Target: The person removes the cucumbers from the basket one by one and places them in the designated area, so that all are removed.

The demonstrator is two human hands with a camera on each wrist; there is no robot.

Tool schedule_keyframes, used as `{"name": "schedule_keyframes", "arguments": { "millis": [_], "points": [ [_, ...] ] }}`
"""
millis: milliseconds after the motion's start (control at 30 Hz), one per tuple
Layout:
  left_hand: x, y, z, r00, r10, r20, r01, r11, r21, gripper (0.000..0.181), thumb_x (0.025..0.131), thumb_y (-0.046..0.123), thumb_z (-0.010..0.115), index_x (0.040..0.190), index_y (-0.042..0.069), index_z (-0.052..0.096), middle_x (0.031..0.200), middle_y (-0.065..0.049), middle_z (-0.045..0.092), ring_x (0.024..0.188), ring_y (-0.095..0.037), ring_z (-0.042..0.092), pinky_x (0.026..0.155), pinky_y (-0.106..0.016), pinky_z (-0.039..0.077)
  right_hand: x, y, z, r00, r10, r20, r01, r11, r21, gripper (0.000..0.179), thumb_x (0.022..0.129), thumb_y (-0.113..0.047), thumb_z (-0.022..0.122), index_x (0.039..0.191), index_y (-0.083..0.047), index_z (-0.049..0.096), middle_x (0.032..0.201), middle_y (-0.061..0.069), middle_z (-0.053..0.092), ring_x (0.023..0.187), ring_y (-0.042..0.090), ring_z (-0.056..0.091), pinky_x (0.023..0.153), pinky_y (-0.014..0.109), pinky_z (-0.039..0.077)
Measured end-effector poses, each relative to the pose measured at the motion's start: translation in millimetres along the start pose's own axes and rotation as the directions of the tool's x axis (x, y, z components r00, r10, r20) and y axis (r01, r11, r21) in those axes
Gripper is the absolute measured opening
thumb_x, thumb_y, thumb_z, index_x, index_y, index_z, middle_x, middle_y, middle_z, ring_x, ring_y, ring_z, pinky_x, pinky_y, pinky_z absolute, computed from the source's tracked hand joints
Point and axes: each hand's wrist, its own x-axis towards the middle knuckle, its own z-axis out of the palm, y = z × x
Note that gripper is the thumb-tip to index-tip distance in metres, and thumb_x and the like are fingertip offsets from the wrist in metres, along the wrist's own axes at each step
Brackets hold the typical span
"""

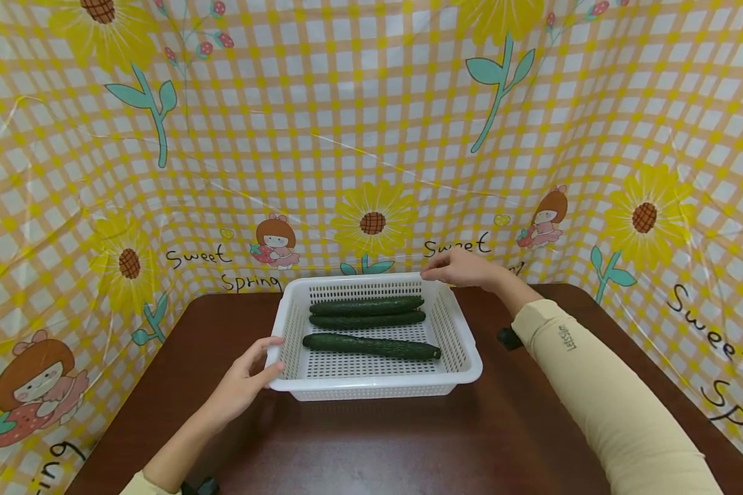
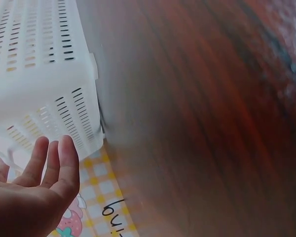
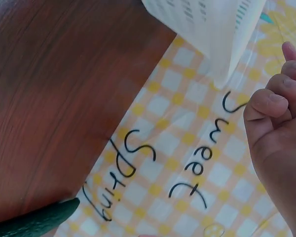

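Note:
A white slotted plastic basket (image 1: 371, 382) stands on the table with three dark green cucumbers (image 1: 371, 346) lying crosswise inside. Two of them lie close together toward the back; the other is nearer the front. At the left rim is my left hand (image 1: 248, 375), thumb and forefinger spread. Its other fingers (image 2: 69, 160) reach up beside the basket's slotted wall in the left wrist view. My right hand (image 1: 461, 268) hangs at the far right corner, fingertips close over the rim. In the right wrist view its fingers (image 3: 269, 103) bend loosely with nothing seen between them.
Another cucumber (image 3: 37, 220) shows at the lower left of the right wrist view, outside the basket. The brown wooden table (image 1: 371, 447) extends around the basket. A yellow checked cloth (image 1: 371, 137) with flowers hangs behind and at both sides.

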Motion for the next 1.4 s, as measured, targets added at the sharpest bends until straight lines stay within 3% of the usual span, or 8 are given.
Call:
{"name": "schedule_keyframes", "arguments": {
  "millis": [233, 533, 667, 867, 1400],
  "points": [
    [-1.6, 0.9, -1.2, 0.999, 0.041, 0.000, -0.041, 0.999, 0.005, 0.048, 0.100, 0.021, 0.064, 0.142, 0.008, 0.046, 0.138, -0.023, 0.053, 0.110, -0.025, 0.058, 0.079, -0.030, 0.054, 12.1, -14.3, 14.5, 0.999, -0.015, 0.052, 0.013, 0.999, 0.036, 0.036, 0.101, -0.033, 0.061, 0.128, -0.009, 0.067, 0.054, -0.005, 0.036, 0.049, 0.013, 0.026, 0.056, 0.033, 0.033],
    [-2.9, -0.2, -2.9, 0.999, 0.030, -0.013, -0.030, 0.999, 0.019, 0.048, 0.100, 0.023, 0.064, 0.143, 0.010, 0.047, 0.139, -0.021, 0.054, 0.109, -0.023, 0.059, 0.080, -0.029, 0.053, 27.9, -28.7, 33.4, 0.993, -0.047, 0.106, 0.037, 0.995, 0.091, 0.029, 0.099, -0.030, 0.064, 0.121, -0.012, 0.071, 0.056, -0.004, 0.037, 0.050, 0.013, 0.026, 0.058, 0.038, 0.032],
    [-2.1, -0.3, -2.9, 0.999, 0.049, -0.002, -0.049, 0.999, 0.024, 0.048, 0.100, 0.021, 0.063, 0.143, 0.007, 0.046, 0.136, -0.025, 0.054, 0.106, -0.025, 0.060, 0.078, -0.029, 0.053, 34.0, -33.2, 37.5, 0.987, -0.082, 0.135, 0.066, 0.990, 0.122, 0.028, 0.101, -0.026, 0.063, 0.123, -0.011, 0.070, 0.057, -0.004, 0.038, 0.050, 0.014, 0.028, 0.057, 0.034, 0.033],
    [-1.5, 1.7, -3.2, 0.997, 0.071, -0.003, -0.071, 0.997, 0.023, 0.046, 0.100, 0.020, 0.063, 0.142, 0.007, 0.046, 0.135, -0.026, 0.055, 0.108, -0.032, 0.060, 0.077, -0.029, 0.053, 42.9, -43.3, 43.4, 0.989, -0.075, 0.128, 0.063, 0.994, 0.094, 0.032, 0.099, -0.031, 0.065, 0.125, -0.012, 0.070, 0.058, -0.004, 0.040, 0.052, 0.016, 0.030, 0.058, 0.031, 0.037],
    [0.0, -0.7, 0.3, 0.999, 0.047, 0.001, -0.047, 0.998, 0.035, 0.046, 0.101, 0.021, 0.062, 0.143, 0.011, 0.046, 0.133, -0.023, 0.056, 0.106, -0.032, 0.059, 0.077, -0.030, 0.053, 61.7, -42.8, 78.8, 0.959, -0.071, 0.274, 0.033, 0.989, 0.141, 0.035, 0.097, -0.022, 0.068, 0.127, -0.004, 0.068, 0.057, -0.001, 0.042, 0.051, 0.012, 0.029, 0.056, 0.031, 0.033]
  ]
}}
